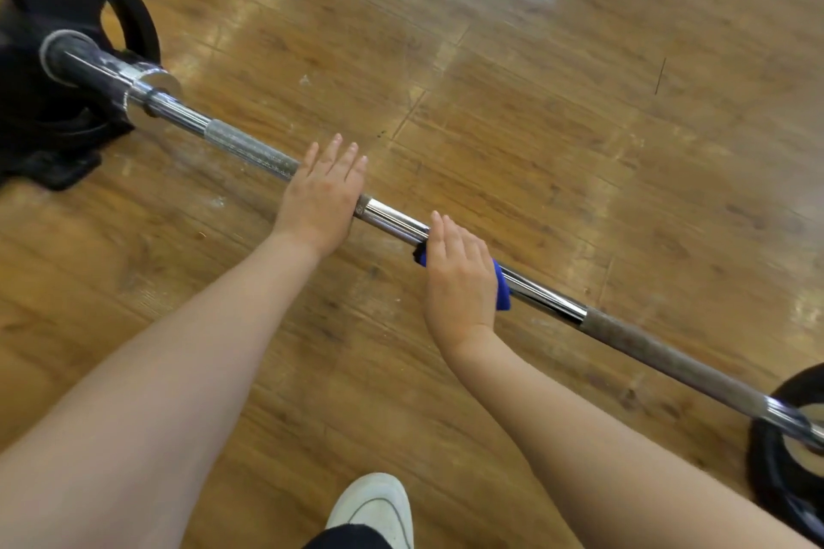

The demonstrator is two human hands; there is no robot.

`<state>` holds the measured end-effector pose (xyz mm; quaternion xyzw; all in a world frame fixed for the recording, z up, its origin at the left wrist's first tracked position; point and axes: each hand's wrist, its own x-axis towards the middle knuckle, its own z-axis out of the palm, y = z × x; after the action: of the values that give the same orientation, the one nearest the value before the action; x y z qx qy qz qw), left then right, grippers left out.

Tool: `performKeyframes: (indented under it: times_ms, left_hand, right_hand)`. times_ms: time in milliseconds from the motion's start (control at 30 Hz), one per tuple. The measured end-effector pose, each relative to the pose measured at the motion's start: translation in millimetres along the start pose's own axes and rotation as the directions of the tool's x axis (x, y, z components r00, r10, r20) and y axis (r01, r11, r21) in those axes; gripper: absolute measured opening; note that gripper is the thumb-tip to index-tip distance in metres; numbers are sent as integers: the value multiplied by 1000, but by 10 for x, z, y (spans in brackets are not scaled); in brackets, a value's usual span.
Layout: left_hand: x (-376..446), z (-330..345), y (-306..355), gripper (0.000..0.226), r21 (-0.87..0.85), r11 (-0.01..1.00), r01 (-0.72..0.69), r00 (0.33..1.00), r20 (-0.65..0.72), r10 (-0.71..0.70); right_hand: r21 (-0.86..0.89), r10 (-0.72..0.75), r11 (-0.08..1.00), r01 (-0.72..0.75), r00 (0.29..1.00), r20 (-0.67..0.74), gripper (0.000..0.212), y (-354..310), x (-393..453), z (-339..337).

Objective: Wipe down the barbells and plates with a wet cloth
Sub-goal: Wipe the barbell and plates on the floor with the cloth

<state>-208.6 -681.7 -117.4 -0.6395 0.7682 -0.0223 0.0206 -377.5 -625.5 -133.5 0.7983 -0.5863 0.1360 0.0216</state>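
From the head view, my left hand lies flat on the long chrome steel barbell, fingers straight and together. My right hand presses a small blue cloth on the smooth middle section, fingers straight. The bar could roll across the glossy wooden floor under uneven pressure. Rough knurled grips flank the shiny steel; black round plates sit at both ends.

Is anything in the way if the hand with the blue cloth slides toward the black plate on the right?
Nothing visible. From the right hand and blue cloth, the bar runs bare to the plate.
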Motion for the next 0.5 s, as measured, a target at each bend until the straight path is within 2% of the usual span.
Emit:
performKeyframes:
  times_ms: [100, 233, 367, 500]
  left_hand:
    - [0, 10, -5, 51, -23, 1000, -11, 1000, -6, 10]
    - [-59, 10, 59, 56, -44, 997, 56, 998, -23, -57]
    - [-134, 73, 194, 64, -80, 995, 68, 993, -95, -75]
    - [-231, 156, 486, 57, -116, 987, -110, 971, -223, 82]
  right_hand:
    - [-62, -93, 993, 100, 990, 105, 53, -291, 291, 28]
    - [-66, -67, 994, 84, 972, 224, 58, -395, 418, -29]
    - [-169, -107, 976, 138, 978, 182, 56, -54, 144, -74]
    - [-127, -73, 988, 89, 990, 120, 57, 307, -59, -172]
